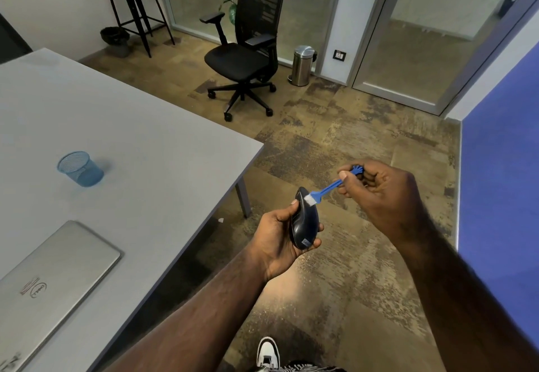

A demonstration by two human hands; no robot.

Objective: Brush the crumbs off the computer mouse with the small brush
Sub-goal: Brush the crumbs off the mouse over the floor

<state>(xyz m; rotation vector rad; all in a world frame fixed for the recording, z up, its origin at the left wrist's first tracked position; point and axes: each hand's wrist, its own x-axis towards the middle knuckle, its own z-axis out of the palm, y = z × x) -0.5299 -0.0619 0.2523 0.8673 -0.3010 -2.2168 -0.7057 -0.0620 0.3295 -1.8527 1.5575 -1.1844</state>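
on the grey worktop (pixel 122 126) at far left lies a shut silver laptop (pixel 55 281), its near corner cut off by the frame edge, and beyond it stands a blue mesh cup (pixel 80 168). right of the worktop, out over the carpet, the left hand (pixel 280 240) has its grip wrapped round the mouse (pixel 304 223): thumb on the left flank, fingertips curling round the right and lower edge. the mouse is dark, glossy and oval, tipped on edge with its nose pointing away, a small pale label near its tail too blurred to read. no crumbs can be made out on it. the brush (pixel 326 189) is blue with white bristles that touch the mouse's upper right side. the right hand (pixel 376 190) pinches the brush handle, hiding most of its splayed end. a shoe (pixel 267 352) shows below.
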